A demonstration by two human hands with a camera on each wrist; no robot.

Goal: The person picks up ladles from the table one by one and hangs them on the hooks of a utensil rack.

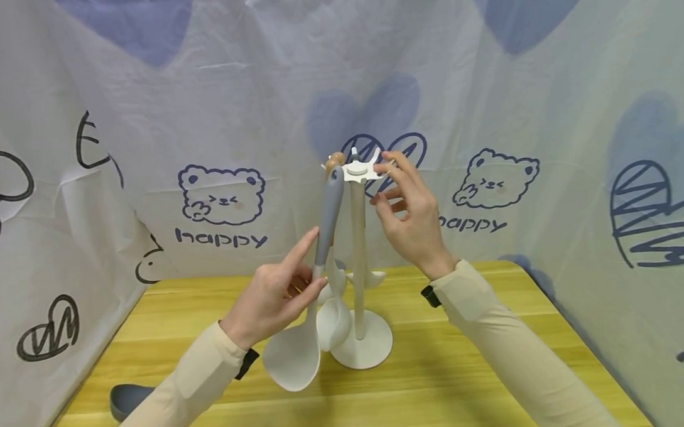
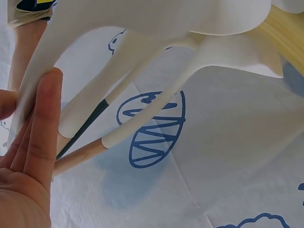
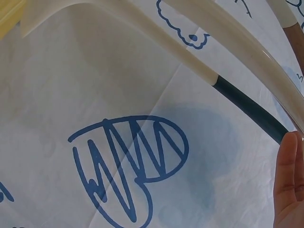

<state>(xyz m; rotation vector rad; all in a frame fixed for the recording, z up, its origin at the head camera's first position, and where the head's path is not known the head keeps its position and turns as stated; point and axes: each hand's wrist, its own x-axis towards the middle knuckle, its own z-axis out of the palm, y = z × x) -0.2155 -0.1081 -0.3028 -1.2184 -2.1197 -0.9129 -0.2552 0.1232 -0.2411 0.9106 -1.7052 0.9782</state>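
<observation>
A white utensil rack (image 1: 359, 257) stands upright on a round base, with hooks round its top. My left hand (image 1: 274, 297) pinches the handle of a ladle (image 1: 329, 207), with a grey grip and white bowl, index finger along the handle. The ladle's upper end is against the rack's hooks; I cannot tell whether it hangs there. In the left wrist view the thumb and fingers lie on either side of the ladle's white neck. My right hand (image 1: 411, 217) holds the rack's top at a hook, fingers bent. Other white-headed utensils (image 1: 334, 320) hang from the rack.
A dark grey utensil head (image 1: 128, 400) lies on the wooden table (image 1: 438, 386) at the front left, partly behind my left sleeve. Cloth printed with bears and hearts (image 1: 220, 117) encloses the back and both sides.
</observation>
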